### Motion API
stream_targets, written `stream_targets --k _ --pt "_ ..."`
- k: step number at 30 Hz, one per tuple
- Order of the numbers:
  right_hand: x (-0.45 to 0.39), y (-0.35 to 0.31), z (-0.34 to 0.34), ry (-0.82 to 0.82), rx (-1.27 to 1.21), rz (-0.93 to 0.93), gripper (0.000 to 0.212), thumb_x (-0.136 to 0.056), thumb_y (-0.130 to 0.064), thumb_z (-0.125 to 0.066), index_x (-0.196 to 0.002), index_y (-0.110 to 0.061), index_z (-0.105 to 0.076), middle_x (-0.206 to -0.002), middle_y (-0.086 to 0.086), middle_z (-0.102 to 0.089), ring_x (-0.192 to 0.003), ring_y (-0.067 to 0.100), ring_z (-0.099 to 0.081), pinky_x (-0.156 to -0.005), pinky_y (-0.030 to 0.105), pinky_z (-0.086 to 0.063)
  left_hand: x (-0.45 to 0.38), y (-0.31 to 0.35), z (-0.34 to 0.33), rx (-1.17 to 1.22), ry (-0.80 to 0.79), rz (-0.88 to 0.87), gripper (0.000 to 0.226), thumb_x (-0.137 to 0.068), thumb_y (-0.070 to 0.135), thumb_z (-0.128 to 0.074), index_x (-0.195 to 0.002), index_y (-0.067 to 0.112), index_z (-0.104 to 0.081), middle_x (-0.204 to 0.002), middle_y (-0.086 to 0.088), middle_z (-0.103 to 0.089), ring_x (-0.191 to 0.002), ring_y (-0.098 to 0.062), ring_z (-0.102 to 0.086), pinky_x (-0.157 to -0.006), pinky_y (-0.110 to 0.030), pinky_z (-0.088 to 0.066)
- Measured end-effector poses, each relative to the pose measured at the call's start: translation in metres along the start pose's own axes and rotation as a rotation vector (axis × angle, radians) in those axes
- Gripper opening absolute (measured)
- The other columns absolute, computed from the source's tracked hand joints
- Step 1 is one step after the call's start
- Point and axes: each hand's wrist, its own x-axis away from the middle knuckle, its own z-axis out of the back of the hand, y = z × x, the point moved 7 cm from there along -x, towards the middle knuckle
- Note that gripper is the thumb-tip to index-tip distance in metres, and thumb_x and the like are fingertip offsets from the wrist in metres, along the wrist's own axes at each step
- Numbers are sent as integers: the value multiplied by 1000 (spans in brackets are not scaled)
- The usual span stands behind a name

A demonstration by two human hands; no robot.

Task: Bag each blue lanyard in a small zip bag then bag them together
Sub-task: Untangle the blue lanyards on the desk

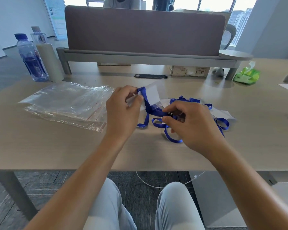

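Observation:
A blue lanyard [152,109] stretches between both hands above the wooden table [56,146]. My left hand [121,112] pinches a small clear zip bag [152,95] together with the lanyard's upper end. My right hand [189,123] grips the lanyard near its black clip [170,114]. Loose blue loops [171,138] trail onto the table below my right hand. More blue lanyard [223,124] lies tangled behind and right of that hand, over another small clear bag [223,113]. Large clear zip bags [68,103] with red seal lines lie flat to the left.
A blue-labelled water bottle [31,58] and a grey cylinder [50,62] stand at the back left. A padded divider [145,30] on a shelf rail closes the back. A green tissue pack [247,74] sits at the right, a cardboard box [189,70] under the shelf. People sit beyond the divider.

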Motion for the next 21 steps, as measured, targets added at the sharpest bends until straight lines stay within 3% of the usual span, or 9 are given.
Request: stream_targets --k 5,9,12,13,17,21 --pt "-3 -1 1 -11 -315 -140 5 -93 -17 -76 -96 -19 -73 -67 3 -74 -52 14 -69 -53 29 -58 10 15 -6 -165 -47 -220 6 -94 11 -67 -99 9 -69 -95 5 -59 -78 -4 -54 -70 -2 -39" --pt "-10 -2 1 -44 -301 -53 16 -92 -10 -76 -107 -16 -75 -78 -2 -76 -72 10 -75 -73 24 -60 11 15 -11 -246 -119 -281 9 -95 15 -67 -102 10 -69 -99 -2 -62 -85 -10 -55 -72 -11 -45" --pt "-13 -2 -1 -58 -95 18 21 -96 -9 -70 -114 -18 -74 -86 -9 -75 -78 1 -72 -74 13 -54 11 12 -13 -267 -149 -275 7 -95 15 -66 -100 13 -69 -98 -2 -62 -84 -11 -54 -74 -17 -46" --pt "-14 -3 -1 -42 7 51 20 -98 -10 -67 -115 -18 -73 -88 -9 -75 -80 2 -70 -75 14 -54 10 11 -12 -270 -151 -271 6 -95 15 -66 -99 13 -69 -97 -1 -62 -83 -12 -54 -74 -19 -46" --pt "-12 -18 4 101 226 287 14 -100 -13 -65 -110 -14 -74 -88 -2 -71 -75 18 -66 -69 41 -58 10 12 -16 -281 -184 -269 6 -95 17 -64 -97 15 -70 -94 2 -59 -82 -14 -56 -72 -28 -47" --pt "-13 -21 2 153 274 398 14 -99 -8 -65 -108 -6 -75 -96 6 -67 -69 27 -64 -62 45 -57 13 13 -24 -317 -257 -280 10 -95 19 -62 -99 18 -71 -92 3 -57 -77 -22 -58 -69 -41 -51"
